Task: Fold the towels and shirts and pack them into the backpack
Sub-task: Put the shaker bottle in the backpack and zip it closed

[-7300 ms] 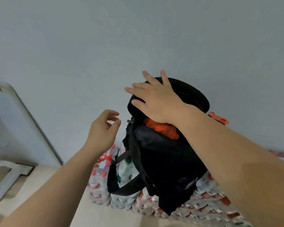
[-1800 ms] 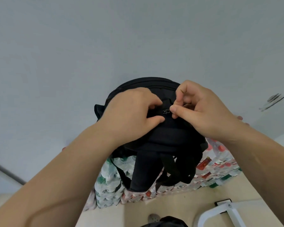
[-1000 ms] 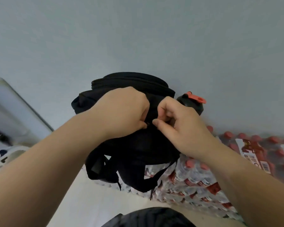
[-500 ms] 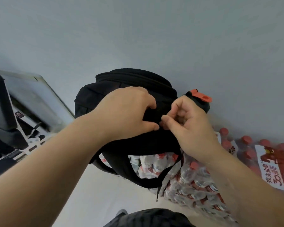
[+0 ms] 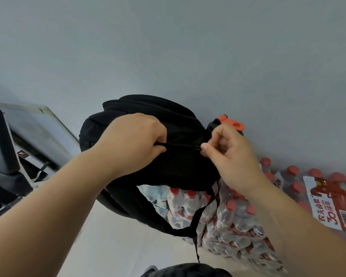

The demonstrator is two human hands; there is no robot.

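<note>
We look down at a black backpack (image 5: 180,124) that sits on top of stacked, shrink-wrapped packs of red-capped water bottles (image 5: 238,226), with its far side against a grey wall (image 5: 168,47). No towels or shirts show; we judge they are packed inside, since the zip line (image 5: 180,145) across the top looks closed between the two hands.

The left hand (image 5: 132,144) grips the bag's top cloth at the left end of the zip, its fingers (image 5: 160,134) clenched round the fabric. We take this as bracing, so the track stays taut. The right hand (image 5: 230,154) pinches the small zip pull (image 5: 198,149) between thumb and forefinger, the other fingers curled in. The pull sits near the right end of the track, so closing seems nearly finished.

An orange tab (image 5: 231,123) pokes out just beyond the right hand, touching the bag's far right side. Black straps (image 5: 200,214) hang down over the bottles toward the pale floor (image 5: 118,246). A red and white label (image 5: 332,202) lies on the packs at far right. Grey equipment (image 5: 12,148) stands at the left, too blurred to name. Nothing blocks the zip, though the bulging cloth may resist the last stretch.
</note>
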